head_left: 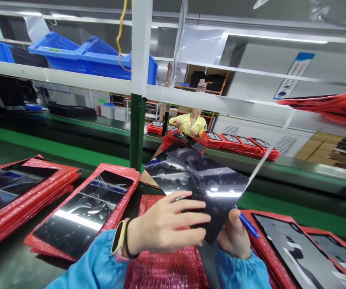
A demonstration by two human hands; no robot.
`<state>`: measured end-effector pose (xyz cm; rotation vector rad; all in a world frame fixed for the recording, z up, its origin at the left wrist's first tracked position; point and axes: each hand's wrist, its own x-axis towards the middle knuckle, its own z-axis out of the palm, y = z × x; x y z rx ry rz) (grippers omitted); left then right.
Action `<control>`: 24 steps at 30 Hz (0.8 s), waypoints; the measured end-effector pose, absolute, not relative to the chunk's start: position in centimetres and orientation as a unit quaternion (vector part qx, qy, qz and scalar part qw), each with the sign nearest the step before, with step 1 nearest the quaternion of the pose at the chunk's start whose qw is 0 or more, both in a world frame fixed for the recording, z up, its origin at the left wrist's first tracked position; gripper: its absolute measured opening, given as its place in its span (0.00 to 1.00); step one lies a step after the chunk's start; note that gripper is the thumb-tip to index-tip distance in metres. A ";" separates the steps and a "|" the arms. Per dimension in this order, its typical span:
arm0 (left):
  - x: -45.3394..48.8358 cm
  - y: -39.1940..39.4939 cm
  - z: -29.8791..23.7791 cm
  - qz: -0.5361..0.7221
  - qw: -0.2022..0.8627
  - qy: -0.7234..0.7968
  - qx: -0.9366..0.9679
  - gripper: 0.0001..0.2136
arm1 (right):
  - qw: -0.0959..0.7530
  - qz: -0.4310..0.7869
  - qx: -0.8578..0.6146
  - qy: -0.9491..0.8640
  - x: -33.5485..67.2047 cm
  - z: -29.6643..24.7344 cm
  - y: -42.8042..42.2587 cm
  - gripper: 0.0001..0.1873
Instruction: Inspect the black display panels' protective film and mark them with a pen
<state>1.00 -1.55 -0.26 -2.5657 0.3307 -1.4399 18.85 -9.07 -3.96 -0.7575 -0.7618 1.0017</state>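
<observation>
A glossy black screen panel (197,172) is held up tilted in front of me, with bubble-like marks and light reflections on its face. My right hand (235,237) grips its lower right edge, the thumb on the front. A blue pen (249,223) sticks out to the right from that same hand. Across the panel's lower left front lies my left hand (166,224), fingers stretched and apart; I cannot tell whether they press on it. Below both hands is a red bubble-wrap sheet or bag (166,271).
To the left, black panels (85,210) lie on stacks of red bubble wrap (67,176). More panels (299,249) on red wrap lie at the right. A white and green post (139,80) rises ahead. Blue bins (106,60) sit on the shelf. Beyond is a person in yellow (187,123).
</observation>
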 end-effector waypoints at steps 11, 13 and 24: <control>1.7 -1.7 -0.2 -0.568 -0.382 -0.130 -0.717 0.04 | 0.775 0.430 -0.333 -0.321 18.6 -3.8 -9.4 0.35; 1.7 -1.0 -0.2 -0.597 -0.407 -0.183 -0.667 0.05 | 0.784 0.409 -0.334 -0.325 19.0 -4.3 -9.4 0.33; 1.5 1.7 0.4 -0.521 -0.743 -0.077 -0.412 0.05 | 0.805 0.348 -0.330 -0.349 20.0 -5.3 -9.9 0.22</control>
